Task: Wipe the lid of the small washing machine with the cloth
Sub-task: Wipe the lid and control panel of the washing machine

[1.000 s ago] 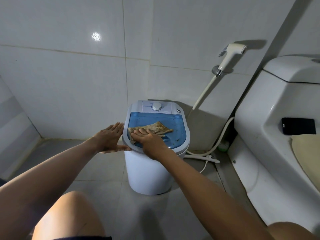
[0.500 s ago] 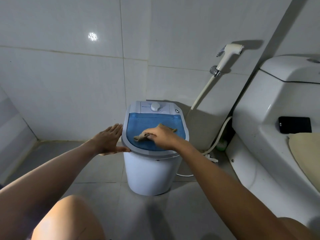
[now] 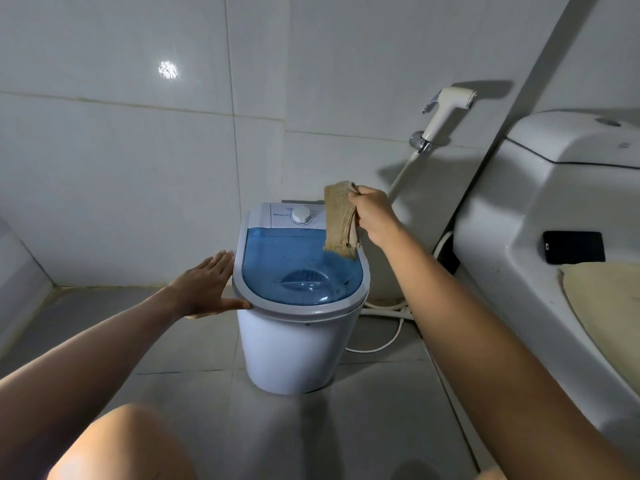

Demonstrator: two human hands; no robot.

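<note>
Right hand [image 3: 372, 211] raised — cloth [image 3: 339, 220] dangling

To my right: white toilet [image 3: 519, 237], black phone [image 3: 574, 246] lying on it, beige mat [image 3: 609, 299] just beside the phone. Bidet sprayer [image 3: 446, 114] on the tiled wall [image 3: 121, 168].

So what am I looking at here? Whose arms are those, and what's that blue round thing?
The camera sits on a person's head, so you see their own arms reaching out. The blue thing is the see-through lid of a small washing machine standing on a bathroom floor. The left hand rests flat against the machine's rim. The right hand holds a tan cloth up above the lid, hanging down. On the right is a toilet with a black phone lying on it.
</note>
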